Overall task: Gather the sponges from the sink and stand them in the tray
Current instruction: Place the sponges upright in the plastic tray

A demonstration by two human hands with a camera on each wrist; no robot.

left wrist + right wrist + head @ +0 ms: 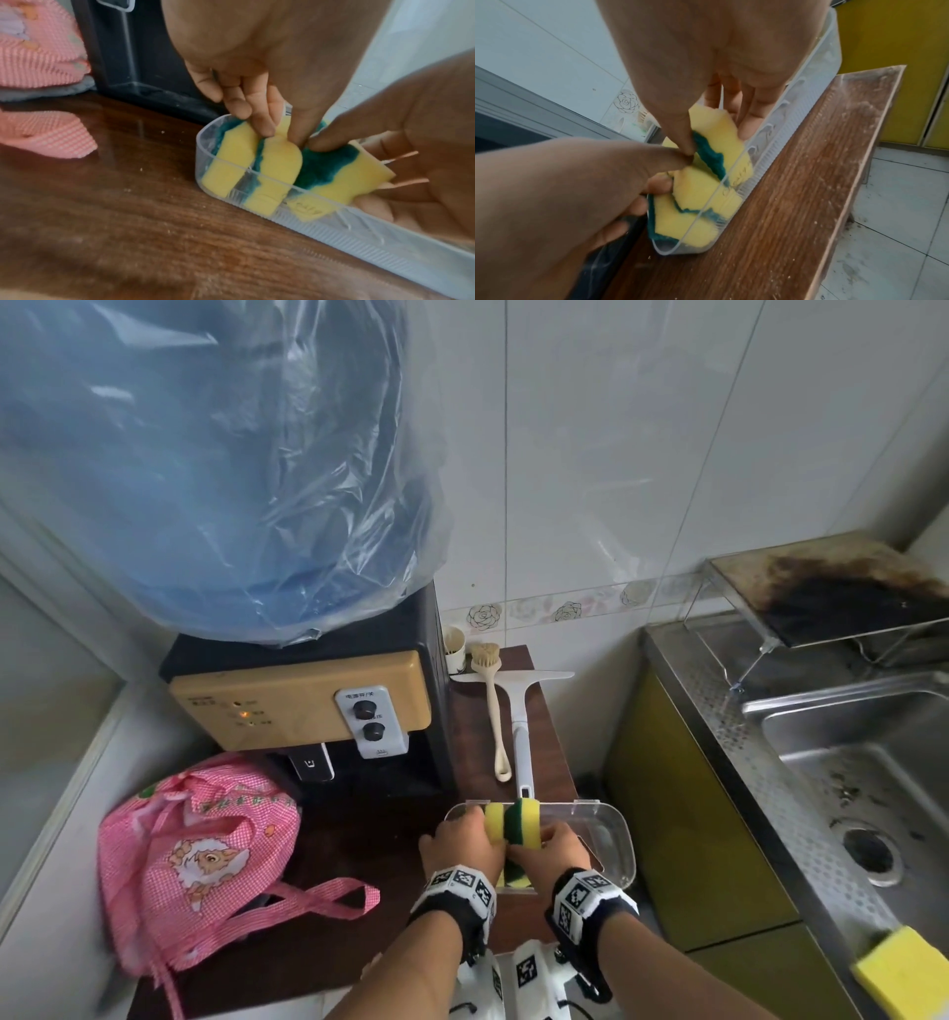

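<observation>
A clear plastic tray (619, 821) lies on the brown wooden table (359, 855). Three yellow sponges with green scouring faces stand on edge at its left end. My left hand (280, 134) pinches the middle sponge (277, 172) between thumb and forefinger, beside the left sponge (231, 158). My right hand (713, 130) pinches the right sponge (721, 142), thumb on its green face and fingers behind it inside the tray (782, 125). Both thumbs touch. Another yellow sponge (904, 970) lies on the sink's near rim.
A water dispenser (303, 701) with a blue bottle stands behind the tray, and a pink bag (200, 860) lies to its left. A brush (490, 711) and a white squeegee (518, 726) lie beyond the tray. The steel sink (847, 788) is at the right.
</observation>
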